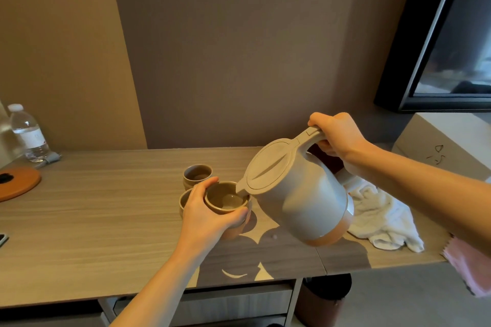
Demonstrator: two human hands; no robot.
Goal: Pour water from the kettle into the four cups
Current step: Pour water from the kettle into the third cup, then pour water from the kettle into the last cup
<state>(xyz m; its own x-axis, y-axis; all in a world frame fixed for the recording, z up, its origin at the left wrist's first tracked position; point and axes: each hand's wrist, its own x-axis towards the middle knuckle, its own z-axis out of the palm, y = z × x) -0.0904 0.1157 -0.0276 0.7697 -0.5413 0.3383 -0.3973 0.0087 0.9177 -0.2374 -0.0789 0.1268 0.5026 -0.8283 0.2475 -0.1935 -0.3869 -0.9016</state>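
Note:
My right hand (336, 135) grips the handle of a grey kettle (300, 194) with a tan base band, tilted left so its spout sits over a brown cup (225, 199). My left hand (204, 210) is wrapped around that cup, holding it on the wooden table (106, 210). Some liquid shows at the cup's bottom. A second cup (198, 175) stands behind it. A third cup (184, 200) is partly hidden behind my left hand. Any fourth cup is hidden.
A white towel (382, 220) lies to the right of the kettle. A water bottle (28, 133) and an orange round board (18, 183) sit at the far left. A white box (446, 146) stands at the right, a dark bin (324, 297) under the table.

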